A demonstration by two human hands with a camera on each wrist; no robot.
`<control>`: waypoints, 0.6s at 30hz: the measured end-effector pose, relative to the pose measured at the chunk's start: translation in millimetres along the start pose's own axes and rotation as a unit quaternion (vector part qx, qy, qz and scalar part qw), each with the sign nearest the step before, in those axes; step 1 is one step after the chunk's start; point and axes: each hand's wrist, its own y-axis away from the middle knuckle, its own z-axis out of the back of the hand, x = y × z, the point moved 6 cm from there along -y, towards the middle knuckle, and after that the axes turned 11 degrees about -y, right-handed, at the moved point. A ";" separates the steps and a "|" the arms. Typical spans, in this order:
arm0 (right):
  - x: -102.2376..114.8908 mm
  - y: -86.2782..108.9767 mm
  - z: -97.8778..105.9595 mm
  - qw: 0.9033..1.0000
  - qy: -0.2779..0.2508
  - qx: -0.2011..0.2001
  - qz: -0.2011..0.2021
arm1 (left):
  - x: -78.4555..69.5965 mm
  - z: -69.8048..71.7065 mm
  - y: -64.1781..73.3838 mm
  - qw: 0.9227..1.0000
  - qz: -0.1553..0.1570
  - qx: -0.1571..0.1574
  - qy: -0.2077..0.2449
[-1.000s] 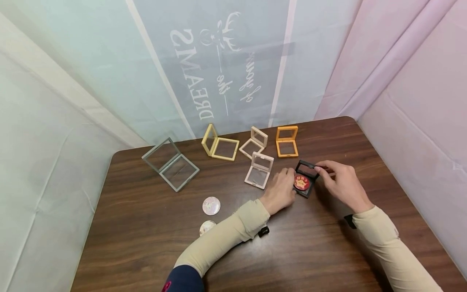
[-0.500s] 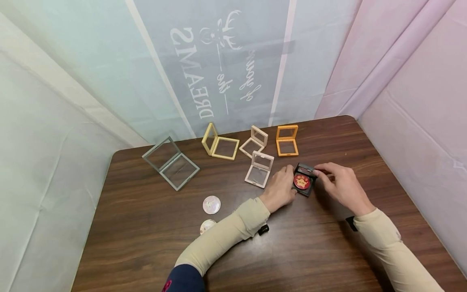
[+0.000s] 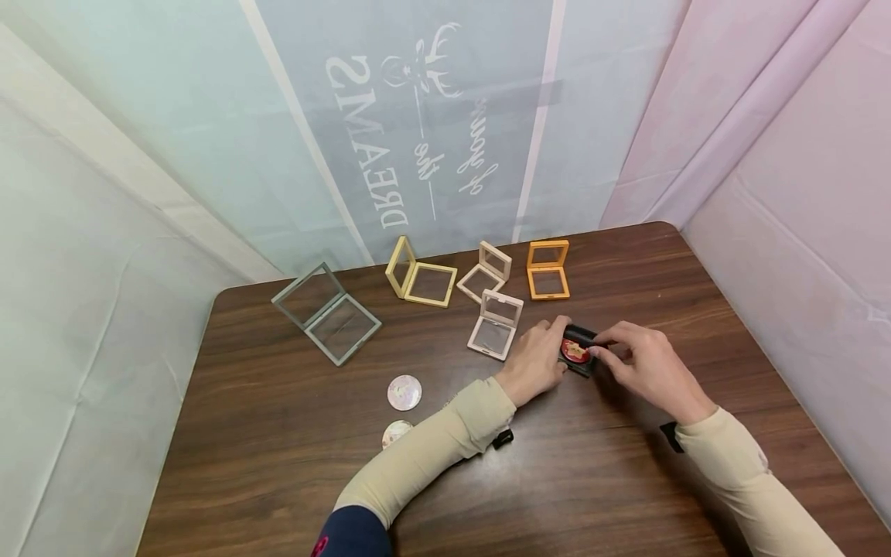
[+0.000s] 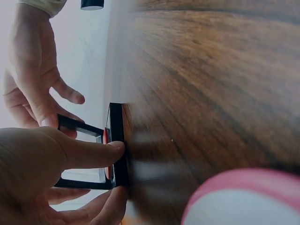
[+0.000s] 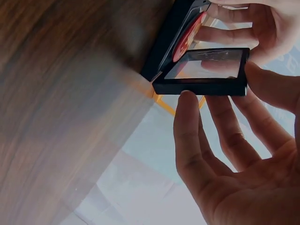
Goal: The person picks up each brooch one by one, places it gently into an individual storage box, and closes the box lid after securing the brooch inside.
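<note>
A small black hinged display case (image 3: 582,370) with clear windows stands partly open on the table, a round red badge (image 3: 572,350) with a yellow star-like figure in its base. My left hand (image 3: 532,363) grips the base from the left; in the left wrist view its thumb (image 4: 101,154) lies along the base's near side and fingers go round the end. The raised lid (image 5: 201,88) is pinched by my right hand (image 3: 647,367), thumb at its free edge and a fingertip on the outer face. In the head view the right thumb covers the badge's right edge.
Behind stand open cases: grey (image 3: 323,311), yellow (image 3: 428,301), orange (image 3: 548,296) and two pale pink, one in front (image 3: 487,353) and one behind (image 3: 469,292). Two round pale badges (image 3: 404,393) lie at left, one partly behind the left sleeve (image 3: 431,441). Cloth walls surround the table.
The black lid has tipped forward over the badge, its window narrowing in the head view. My right hand has moved slightly down and left with it. My left hand stays at the base.
</note>
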 end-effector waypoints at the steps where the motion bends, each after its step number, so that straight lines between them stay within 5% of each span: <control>1: 0.5 0.4 -1.2 1.000 0.003 0.003 0.002 | -0.2 0.2 0.2 1.000 -0.005 -0.001 0.001; 9: 4.4 3.8 -11.1 1.000 0.024 0.015 0.010 | -0.4 1.4 1.8 1.000 -0.013 0.003 0.006; 18: 4.6 6.0 -22.5 0.995 0.060 0.063 -0.046 | -2.0 1.7 1.0 1.000 -0.005 0.015 -0.011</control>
